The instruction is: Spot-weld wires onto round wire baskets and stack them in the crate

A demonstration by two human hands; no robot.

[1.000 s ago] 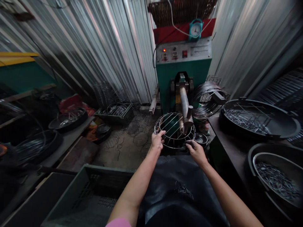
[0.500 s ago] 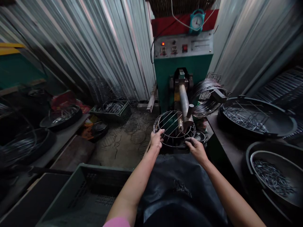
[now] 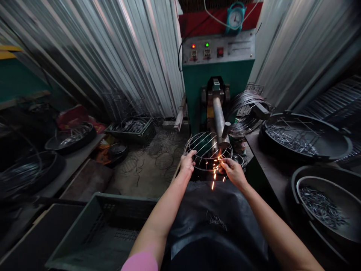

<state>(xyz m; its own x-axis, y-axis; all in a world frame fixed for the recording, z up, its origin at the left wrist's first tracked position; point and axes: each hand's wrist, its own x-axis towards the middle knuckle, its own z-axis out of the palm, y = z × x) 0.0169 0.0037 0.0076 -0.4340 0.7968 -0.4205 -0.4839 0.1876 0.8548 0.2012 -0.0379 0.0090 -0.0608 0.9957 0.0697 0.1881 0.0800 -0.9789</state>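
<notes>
A round wire rack [image 3: 201, 146] with parallel bars lies under the electrode arm [image 3: 219, 118] of a green machine [image 3: 194, 81]. My left hand [image 3: 187, 162] is closed on the rack's left front rim. At its right front edge my right hand [image 3: 231, 171] pinches something too small to make out, close to the electrode tip. Orange sparks [image 3: 215, 175] fly down from the contact point. Small wire pieces [image 3: 216, 220] lie on the dark apron [image 3: 197, 203] over my lap. On the machine's panel [image 3: 237, 49] a red and a green light glow.
Right: two black pans [image 3: 332, 146] [image 3: 349, 226] hold wire pieces, and a wire coil [image 3: 248, 101] hangs by the machine. Left: a green crate [image 3: 70, 233], a smaller crate [image 3: 148, 135] of wire parts, and more pans [image 3: 84, 143]. Wire pieces [image 3: 165, 158] litter the floor.
Sparks have appeared at the electrode tip and the green light has come on. My right hand has moved slightly up and in against the rack's edge, its fingers now more tightly pinched.
</notes>
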